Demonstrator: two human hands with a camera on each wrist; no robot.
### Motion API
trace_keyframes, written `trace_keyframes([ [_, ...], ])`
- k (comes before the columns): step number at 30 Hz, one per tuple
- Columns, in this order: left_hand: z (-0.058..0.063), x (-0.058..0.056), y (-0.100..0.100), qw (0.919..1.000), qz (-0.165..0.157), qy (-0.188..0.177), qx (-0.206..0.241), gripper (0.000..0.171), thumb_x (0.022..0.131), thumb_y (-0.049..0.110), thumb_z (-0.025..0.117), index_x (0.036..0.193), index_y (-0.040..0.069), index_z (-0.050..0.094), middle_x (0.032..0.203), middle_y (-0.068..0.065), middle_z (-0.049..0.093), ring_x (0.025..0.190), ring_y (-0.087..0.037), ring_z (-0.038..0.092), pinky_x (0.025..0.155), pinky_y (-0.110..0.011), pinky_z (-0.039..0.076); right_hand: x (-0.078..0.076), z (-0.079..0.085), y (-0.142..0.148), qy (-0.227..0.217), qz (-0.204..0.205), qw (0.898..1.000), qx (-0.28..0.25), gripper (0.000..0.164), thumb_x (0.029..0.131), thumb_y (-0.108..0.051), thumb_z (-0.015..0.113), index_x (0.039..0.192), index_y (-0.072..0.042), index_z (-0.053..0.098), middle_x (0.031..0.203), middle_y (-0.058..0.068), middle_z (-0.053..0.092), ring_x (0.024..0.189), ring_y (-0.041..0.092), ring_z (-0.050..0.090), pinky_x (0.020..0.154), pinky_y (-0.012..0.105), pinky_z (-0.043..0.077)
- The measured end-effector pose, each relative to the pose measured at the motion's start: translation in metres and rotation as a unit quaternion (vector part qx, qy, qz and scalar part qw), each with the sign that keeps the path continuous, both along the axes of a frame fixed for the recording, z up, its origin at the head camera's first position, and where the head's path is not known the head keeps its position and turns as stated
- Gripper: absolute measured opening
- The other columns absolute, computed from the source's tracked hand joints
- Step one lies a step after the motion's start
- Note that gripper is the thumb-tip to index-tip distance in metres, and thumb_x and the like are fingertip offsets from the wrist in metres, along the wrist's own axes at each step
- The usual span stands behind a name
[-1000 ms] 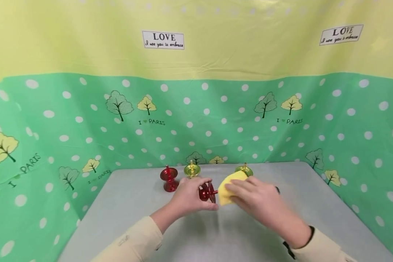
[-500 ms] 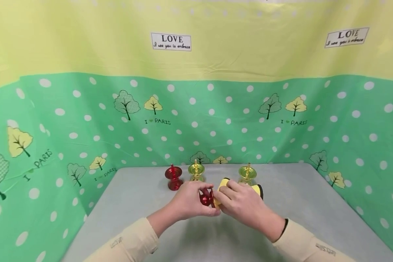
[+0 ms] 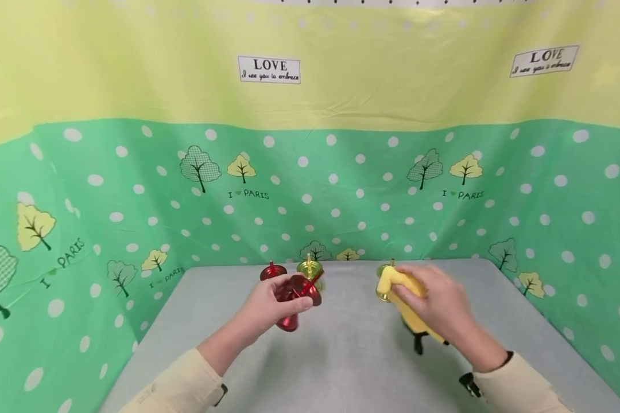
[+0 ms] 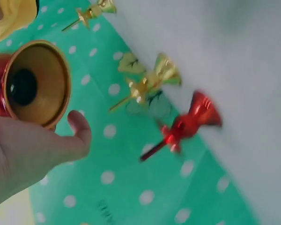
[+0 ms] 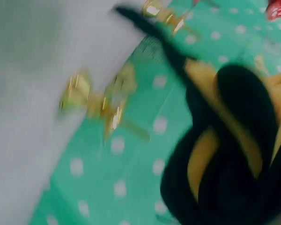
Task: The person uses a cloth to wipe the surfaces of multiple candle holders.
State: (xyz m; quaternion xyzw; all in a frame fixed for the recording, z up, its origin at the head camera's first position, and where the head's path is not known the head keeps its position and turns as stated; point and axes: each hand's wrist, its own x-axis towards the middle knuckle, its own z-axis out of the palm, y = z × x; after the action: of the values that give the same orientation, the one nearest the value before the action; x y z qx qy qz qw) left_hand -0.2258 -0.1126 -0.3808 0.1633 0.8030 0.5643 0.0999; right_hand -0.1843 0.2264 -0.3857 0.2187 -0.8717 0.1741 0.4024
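My left hand (image 3: 263, 304) holds a shiny red candlestick (image 3: 288, 323) by its middle, raised over the table. It leans to the right, its spike pointing up and right. In the left wrist view the hollow gold-coloured underside of this candlestick (image 4: 43, 84) faces the camera. A yellow cloth (image 3: 410, 307) with black edging is bunched in my right hand (image 3: 441, 298), its lower end hanging down. Between the two hands there is a gap. In the right wrist view the cloth's dark edging (image 5: 243, 108) covers much of the picture and hides the fingers.
At the back of the grey table (image 3: 341, 355) stand another red candlestick (image 3: 272, 272), partly behind my left hand, and a gold candlestick (image 3: 310, 268). A second gold candlestick (image 3: 384, 291) is partly covered by the cloth. A green dotted curtain (image 3: 336, 189) encloses the back and sides.
The cloth was against the red candlestick's spiked end half a second ago. Now my hands are apart: the candlestick has gone left and tipped more upright, the cloth right.
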Motion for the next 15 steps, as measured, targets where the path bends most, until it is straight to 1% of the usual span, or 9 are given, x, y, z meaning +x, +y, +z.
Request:
trace_keyframes([
  [1,-0.003,0.001,0.0,0.9991,0.001,-0.022,0.035,0.065,0.089,0.033,0.089,0.145,0.013,0.065,0.12,-0.007,0.079,0.105,-0.016,0.073,0.094,-0.04,0.063,0.003,-0.002,-0.004,-0.032,0.011,0.999,-0.033,0.034,0.085,-0.02,0.089,0.117,-0.015,0.08,0.101,0.006,0.081,0.074,0.011,0.063,0.049,0.021,0.044],
  [3,-0.009,0.003,0.007,0.9949,-0.008,-0.053,0.086,0.066,0.093,0.03,0.086,0.15,0.011,0.06,0.13,-0.011,0.076,0.116,-0.018,0.072,0.107,-0.043,0.058,0.007,-0.008,-0.018,-0.053,0.055,0.995,-0.07,0.037,0.087,-0.02,0.089,0.121,-0.012,0.079,0.104,0.008,0.081,0.077,0.01,0.063,0.055,0.02,0.051],
  [4,-0.011,0.006,0.012,0.9926,-0.018,-0.061,0.103,0.066,0.094,0.029,0.085,0.152,0.011,0.059,0.132,-0.011,0.076,0.117,-0.019,0.072,0.109,-0.043,0.057,0.008,-0.01,-0.027,-0.048,0.079,0.994,-0.066,0.035,0.09,-0.025,0.086,0.122,-0.013,0.078,0.106,0.007,0.081,0.079,0.009,0.062,0.058,0.021,0.053],
  [5,-0.013,0.008,0.017,0.9906,-0.03,-0.066,0.116,0.067,0.094,0.028,0.085,0.153,0.011,0.058,0.133,-0.012,0.075,0.118,-0.018,0.072,0.108,-0.042,0.057,0.01,-0.013,-0.036,-0.028,0.098,0.993,-0.052,0.034,0.093,-0.03,0.083,0.123,-0.014,0.079,0.108,0.005,0.081,0.082,0.009,0.064,0.061,0.022,0.056],
  [7,-0.016,0.012,0.026,0.9879,-0.048,-0.067,0.131,0.07,0.093,0.027,0.086,0.154,0.011,0.057,0.135,-0.013,0.073,0.117,-0.018,0.071,0.104,-0.038,0.06,0.013,-0.017,-0.052,0.026,0.126,0.992,-0.013,0.034,0.1,-0.039,0.075,0.124,-0.016,0.079,0.115,0.002,0.081,0.091,0.013,0.068,0.069,0.025,0.06],
  [9,-0.017,0.015,0.031,0.9868,-0.062,-0.062,0.135,0.073,0.091,0.028,0.088,0.155,0.014,0.056,0.136,-0.013,0.073,0.117,-0.018,0.07,0.099,-0.033,0.062,0.017,-0.021,-0.062,0.08,0.144,0.986,0.027,0.039,0.105,-0.048,0.065,0.127,-0.017,0.078,0.12,0.0,0.08,0.095,0.016,0.071,0.075,0.028,0.061],
  [11,-0.017,0.018,0.031,0.9882,-0.074,-0.05,0.124,0.077,0.088,0.03,0.091,0.155,0.016,0.056,0.136,-0.012,0.072,0.116,-0.017,0.07,0.094,-0.03,0.063,0.018,-0.024,-0.066,0.111,0.161,0.979,0.048,0.04,0.108,-0.048,0.062,0.128,-0.018,0.078,0.121,0.001,0.079,0.094,0.018,0.071,0.074,0.03,0.061],
  [13,-0.016,0.019,0.029,0.9896,-0.088,-0.035,0.108,0.079,0.086,0.03,0.092,0.155,0.016,0.056,0.135,-0.012,0.073,0.115,-0.018,0.07,0.091,-0.029,0.064,0.017,-0.026,-0.064,0.119,0.163,0.978,0.054,0.038,0.109,-0.047,0.059,0.126,-0.019,0.078,0.12,0.003,0.078,0.094,0.02,0.072,0.072,0.032,0.063],
  [15,-0.015,0.019,0.028,0.9907,-0.099,-0.021,0.09,0.079,0.086,0.032,0.092,0.155,0.016,0.057,0.134,-0.011,0.073,0.114,-0.018,0.071,0.089,-0.028,0.063,0.015,-0.027,-0.06,0.098,0.157,0.982,0.05,0.038,0.11,-0.049,0.055,0.123,-0.022,0.079,0.12,0.003,0.076,0.095,0.021,0.072,0.071,0.033,0.063],
])
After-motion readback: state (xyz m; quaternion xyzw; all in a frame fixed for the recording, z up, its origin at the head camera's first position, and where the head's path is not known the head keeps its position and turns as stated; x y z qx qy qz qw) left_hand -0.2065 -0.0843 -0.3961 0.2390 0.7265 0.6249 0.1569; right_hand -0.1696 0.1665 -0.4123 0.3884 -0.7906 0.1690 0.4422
